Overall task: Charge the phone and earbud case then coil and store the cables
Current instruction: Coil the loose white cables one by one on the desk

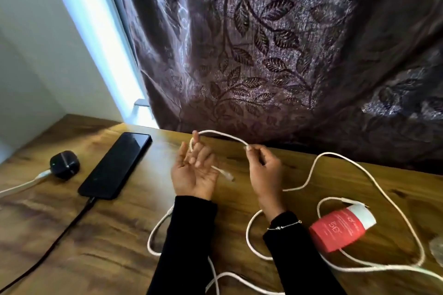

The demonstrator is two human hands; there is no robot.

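Sleeves (191, 242) nearest. Far left, earbud case (64, 164) and phone (116, 165) each have a cable attached; charging apparently underway. Left hand (194, 175), palm up, fingers relaxed, carries the first loop of the white cable (359, 170); right hand (263, 170) pinches it. Coiling barely begun; storing remains.

Head camera looks forward and down, close over the table (107, 235).
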